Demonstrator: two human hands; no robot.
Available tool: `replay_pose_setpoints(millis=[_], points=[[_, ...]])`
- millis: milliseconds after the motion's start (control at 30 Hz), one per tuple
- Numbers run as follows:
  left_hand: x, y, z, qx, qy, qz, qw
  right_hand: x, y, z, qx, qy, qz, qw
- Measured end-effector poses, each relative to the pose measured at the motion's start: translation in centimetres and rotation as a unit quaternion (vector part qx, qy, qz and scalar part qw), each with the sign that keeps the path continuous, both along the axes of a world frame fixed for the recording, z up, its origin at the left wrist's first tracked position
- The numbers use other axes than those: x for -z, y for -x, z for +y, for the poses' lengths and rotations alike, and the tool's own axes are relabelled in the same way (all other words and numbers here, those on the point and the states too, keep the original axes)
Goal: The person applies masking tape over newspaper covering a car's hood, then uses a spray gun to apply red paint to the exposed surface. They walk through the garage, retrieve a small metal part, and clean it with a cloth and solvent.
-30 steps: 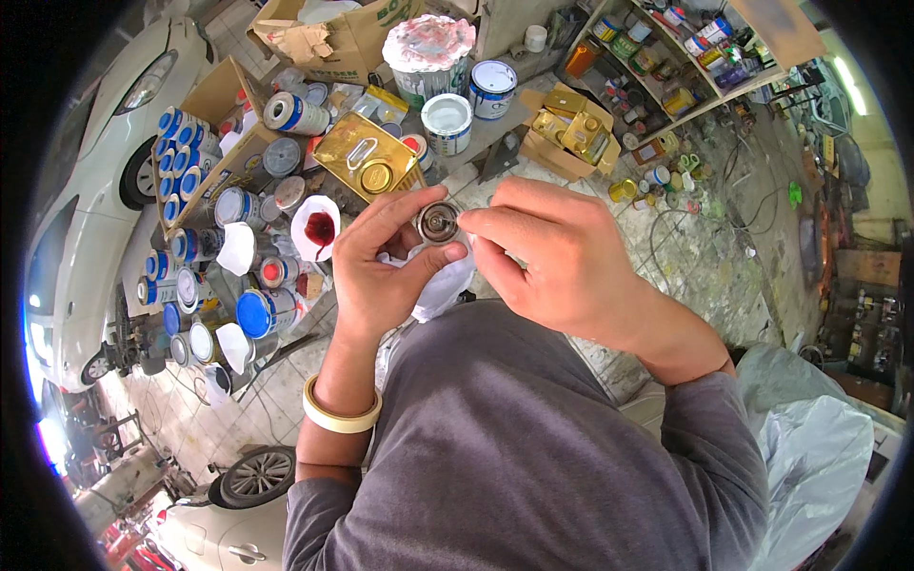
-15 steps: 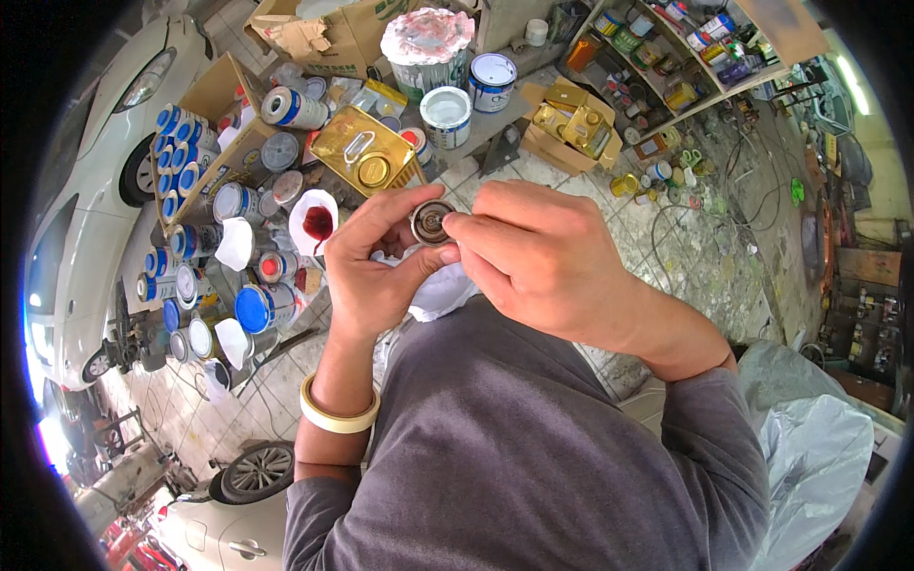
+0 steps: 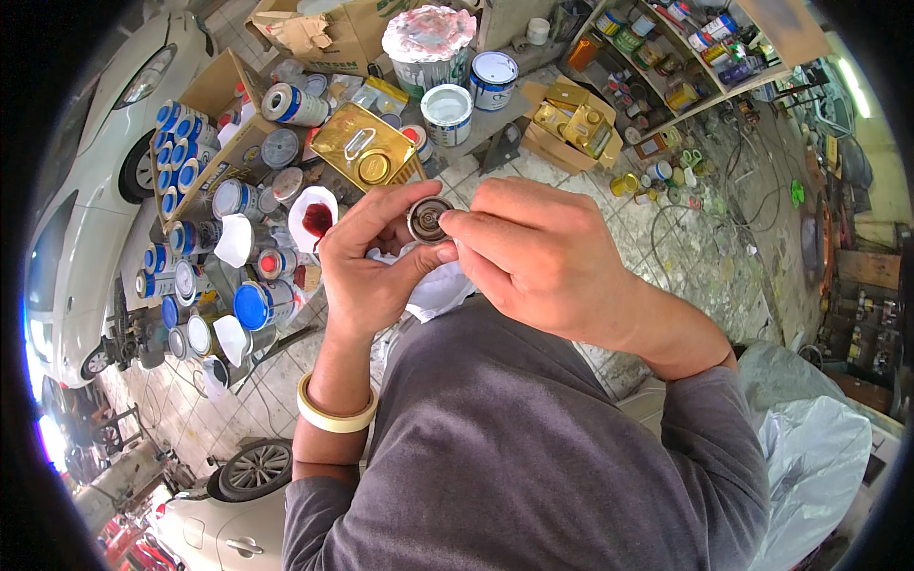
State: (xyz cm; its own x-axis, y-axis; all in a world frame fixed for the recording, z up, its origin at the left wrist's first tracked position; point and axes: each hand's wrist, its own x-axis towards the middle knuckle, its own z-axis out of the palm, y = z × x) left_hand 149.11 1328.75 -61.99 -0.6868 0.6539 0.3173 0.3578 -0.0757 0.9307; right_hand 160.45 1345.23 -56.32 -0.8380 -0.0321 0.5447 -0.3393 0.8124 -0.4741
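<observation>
My left hand grips a small round metal part between thumb and fingers. Its face, turned up, shows a dark hollow with concentric rings. The pinched fingers of my right hand touch the right side of that hollow; whatever they may hold is hidden. Beneath the hands lies crumpled white material, partly covered. Around my left forearm hangs a roll of masking tape. Left of my left hand stands a white cup stained with dark red paint, and beyond it a gold rectangular can.
Many paint cans, such as a blue-lidded one, crowd the left side. Further off stand an open white-paint can, a bucket and a cardboard box of gold cans. Cars flank the left; shelves stand far right.
My hands and the round metal part have shifted very slightly left. The hold on it looks the same.
</observation>
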Motion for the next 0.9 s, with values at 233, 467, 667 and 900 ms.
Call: replay_pose_setpoints(millis=[233,467,667,900], points=[[0.1,0.0,0.4,-0.002,0.010,0.045,0.999,-0.8,-0.4,0.0,0.008,-0.041,-0.040,0.998],[-1.3,-0.1,0.2,-0.003,0.062,0.183,0.981,-0.8,-0.4,-0.8,0.026,-0.067,-0.108,0.992],[-1.6,-0.3,0.5,-0.021,0.072,0.217,0.973,-0.5,-0.4,-0.5,0.036,-0.035,-0.073,0.996],[-1.5,0.1,0.7,-0.017,0.081,0.148,0.985,-0.5,-1.1,0.9,0.052,-0.013,-0.034,0.998]])
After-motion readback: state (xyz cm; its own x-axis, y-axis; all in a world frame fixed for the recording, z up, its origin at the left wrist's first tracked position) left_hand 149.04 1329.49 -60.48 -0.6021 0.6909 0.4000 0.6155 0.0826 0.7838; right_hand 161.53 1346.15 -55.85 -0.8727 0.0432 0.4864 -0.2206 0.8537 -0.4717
